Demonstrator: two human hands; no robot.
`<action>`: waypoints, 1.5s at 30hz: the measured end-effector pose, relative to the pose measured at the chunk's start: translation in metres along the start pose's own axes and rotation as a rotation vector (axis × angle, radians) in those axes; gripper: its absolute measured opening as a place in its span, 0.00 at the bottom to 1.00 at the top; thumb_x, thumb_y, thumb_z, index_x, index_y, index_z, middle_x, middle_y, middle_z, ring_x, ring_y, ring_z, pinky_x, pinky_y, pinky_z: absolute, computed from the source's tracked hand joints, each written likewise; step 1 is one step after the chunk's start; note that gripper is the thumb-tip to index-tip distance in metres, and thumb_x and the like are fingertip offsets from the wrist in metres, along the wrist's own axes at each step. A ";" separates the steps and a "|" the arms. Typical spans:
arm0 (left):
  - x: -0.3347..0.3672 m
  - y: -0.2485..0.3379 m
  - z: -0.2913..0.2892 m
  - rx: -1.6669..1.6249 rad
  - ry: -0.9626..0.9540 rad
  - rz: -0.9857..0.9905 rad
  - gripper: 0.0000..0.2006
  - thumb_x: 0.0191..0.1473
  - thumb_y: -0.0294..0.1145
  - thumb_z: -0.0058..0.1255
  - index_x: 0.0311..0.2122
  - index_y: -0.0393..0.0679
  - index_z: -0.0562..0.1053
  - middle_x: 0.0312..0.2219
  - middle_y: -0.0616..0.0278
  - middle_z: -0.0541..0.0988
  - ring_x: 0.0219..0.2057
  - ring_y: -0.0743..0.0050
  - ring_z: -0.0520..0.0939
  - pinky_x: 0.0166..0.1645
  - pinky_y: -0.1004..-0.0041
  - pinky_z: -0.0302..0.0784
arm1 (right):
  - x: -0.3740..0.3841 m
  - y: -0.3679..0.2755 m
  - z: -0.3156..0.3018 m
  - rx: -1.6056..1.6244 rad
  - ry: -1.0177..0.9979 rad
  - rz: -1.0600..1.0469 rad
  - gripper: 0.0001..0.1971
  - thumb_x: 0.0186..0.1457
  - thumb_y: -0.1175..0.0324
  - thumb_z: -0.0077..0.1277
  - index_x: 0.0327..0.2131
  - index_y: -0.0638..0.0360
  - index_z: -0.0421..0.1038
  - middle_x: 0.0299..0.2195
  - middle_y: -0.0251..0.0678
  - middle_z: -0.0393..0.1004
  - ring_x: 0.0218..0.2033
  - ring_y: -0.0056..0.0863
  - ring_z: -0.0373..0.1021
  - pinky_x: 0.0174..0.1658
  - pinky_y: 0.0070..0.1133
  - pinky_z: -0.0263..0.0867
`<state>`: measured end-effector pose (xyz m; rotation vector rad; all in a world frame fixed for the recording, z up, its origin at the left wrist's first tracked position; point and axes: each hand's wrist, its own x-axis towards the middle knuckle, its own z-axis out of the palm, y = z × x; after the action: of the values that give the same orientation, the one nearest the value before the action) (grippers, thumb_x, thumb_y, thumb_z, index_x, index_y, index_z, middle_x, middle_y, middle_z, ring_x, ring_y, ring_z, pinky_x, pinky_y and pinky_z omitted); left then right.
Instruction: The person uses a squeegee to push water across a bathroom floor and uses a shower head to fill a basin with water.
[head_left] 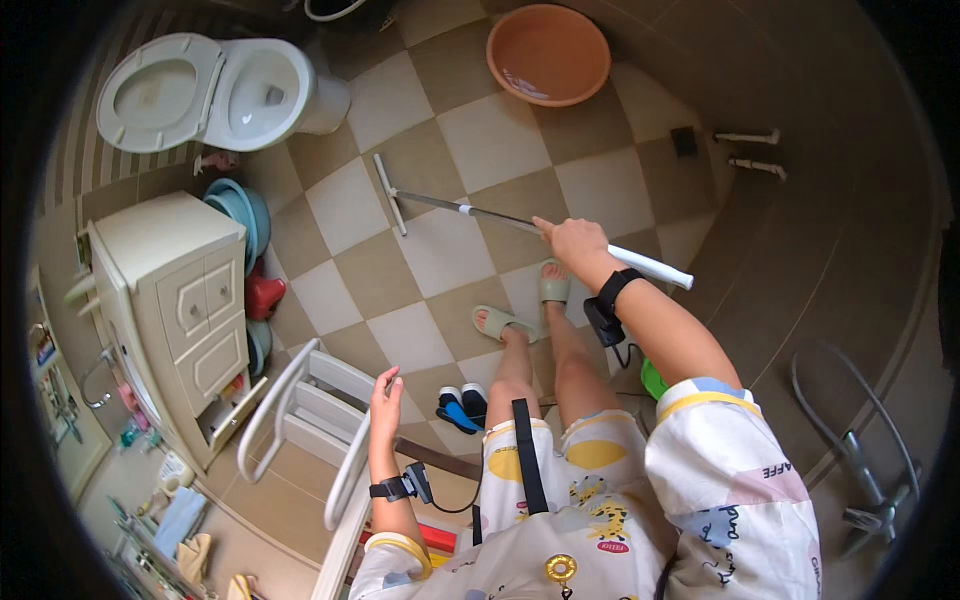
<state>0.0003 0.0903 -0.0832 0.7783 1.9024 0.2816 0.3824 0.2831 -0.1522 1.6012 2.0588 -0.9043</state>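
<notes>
Silver metal makes up most of the long pole of the floor squeegee (495, 215), which has a narrow white crossbar head (391, 195) and a smooth white tubular handle (655, 267). It looks light for its length, the pole stiff and unlikely to bend, the head probably carrying a softer edge. Nothing about it seems fragile, though the glossy handle could turn or slip in wet fingers. The best hold is likely around the white handle or the pole just below it, since gripping nearer the head would lose reach.

Its head lies against the beige-and-brown checkered tile floor (452, 262), ahead and to the left of the person's feet. From there the pole slants back toward the right hand (578, 250), which is closed around it near the start of the handle; the handle's end sticks out beyond, on the right. The fingers' undersides are hidden. Well apart from the squeegee, the left hand (386, 405) appears empty, its fingers loosely open, just beside the white step stool with curved tubular rails (343, 378); whether they touch, I cannot tell.
</notes>
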 end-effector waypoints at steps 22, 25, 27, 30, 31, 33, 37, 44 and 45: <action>0.173 0.310 0.082 0.524 -0.487 0.518 0.16 0.55 0.34 0.43 0.48 0.39 0.67 0.45 0.57 0.71 0.47 0.70 0.70 0.50 0.72 0.65 | -0.265 0.185 -0.021 -0.072 -0.109 0.940 0.23 0.56 0.57 0.38 0.57 0.36 0.53 0.23 0.40 0.74 0.27 0.37 0.73 0.30 0.31 0.68; 0.207 0.353 0.095 0.718 -0.609 0.745 0.15 0.55 0.34 0.44 0.47 0.40 0.68 0.43 0.56 0.72 0.45 0.70 0.71 0.45 0.72 0.69 | -0.245 0.143 -0.024 -0.022 -0.051 1.030 0.25 0.56 0.57 0.39 0.57 0.43 0.52 0.22 0.39 0.74 0.24 0.35 0.73 0.28 0.30 0.68; 0.201 0.390 0.104 0.785 -0.698 0.834 0.15 0.52 0.34 0.46 0.45 0.42 0.69 0.44 0.53 0.71 0.46 0.55 0.70 0.50 0.67 0.64 | -0.247 0.105 -0.029 0.077 -0.040 1.091 0.21 0.55 0.58 0.40 0.53 0.49 0.61 0.24 0.41 0.75 0.26 0.34 0.73 0.28 0.28 0.68; 0.189 0.457 0.145 0.958 -0.830 0.992 0.15 0.52 0.33 0.45 0.45 0.42 0.69 0.42 0.52 0.72 0.46 0.54 0.70 0.50 0.67 0.64 | -0.242 0.067 -0.005 0.344 0.073 1.296 0.14 0.52 0.58 0.46 0.35 0.57 0.72 0.24 0.41 0.75 0.27 0.37 0.73 0.29 0.30 0.68; 0.193 0.470 0.156 0.987 -0.873 1.015 0.15 0.52 0.33 0.45 0.45 0.42 0.69 0.42 0.52 0.72 0.46 0.54 0.70 0.50 0.67 0.64 | -0.238 0.050 0.006 0.530 0.057 1.380 0.14 0.51 0.58 0.47 0.36 0.58 0.70 0.26 0.44 0.75 0.28 0.40 0.73 0.30 0.32 0.68; 0.185 0.491 0.166 0.978 -0.968 1.034 0.15 0.52 0.33 0.45 0.45 0.42 0.69 0.42 0.51 0.72 0.45 0.52 0.71 0.48 0.67 0.65 | -0.229 -0.012 0.046 0.751 0.139 1.445 0.13 0.51 0.61 0.46 0.36 0.58 0.66 0.28 0.46 0.73 0.26 0.43 0.72 0.31 0.34 0.67; 0.143 0.479 0.194 1.144 -1.147 1.223 0.13 0.52 0.31 0.46 0.44 0.41 0.69 0.40 0.50 0.73 0.44 0.51 0.71 0.47 0.66 0.66 | -0.221 -0.146 0.096 1.978 0.426 1.453 0.08 0.53 0.67 0.46 0.32 0.60 0.60 0.21 0.36 0.68 0.16 0.27 0.66 0.19 0.25 0.66; 0.047 0.409 0.239 1.440 -1.669 1.111 0.11 0.53 0.30 0.45 0.41 0.41 0.72 0.34 0.56 0.77 0.37 0.61 0.77 0.40 0.71 0.71 | -0.178 -0.284 0.078 2.656 0.873 1.523 0.14 0.53 0.70 0.47 0.40 0.59 0.56 0.26 0.34 0.65 0.18 0.19 0.62 0.20 0.20 0.65; 0.034 0.390 0.240 1.486 -1.783 1.067 0.11 0.53 0.31 0.45 0.41 0.40 0.72 0.33 0.56 0.78 0.36 0.62 0.78 0.41 0.71 0.71 | -0.173 -0.291 0.072 2.772 0.964 1.467 0.14 0.52 0.71 0.48 0.40 0.59 0.56 0.26 0.34 0.65 0.20 0.19 0.63 0.22 0.21 0.66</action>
<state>0.3543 0.3754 -0.0175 1.9065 -0.4344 -1.0348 0.1459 0.0689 -0.0185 -1.2728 1.2246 0.8077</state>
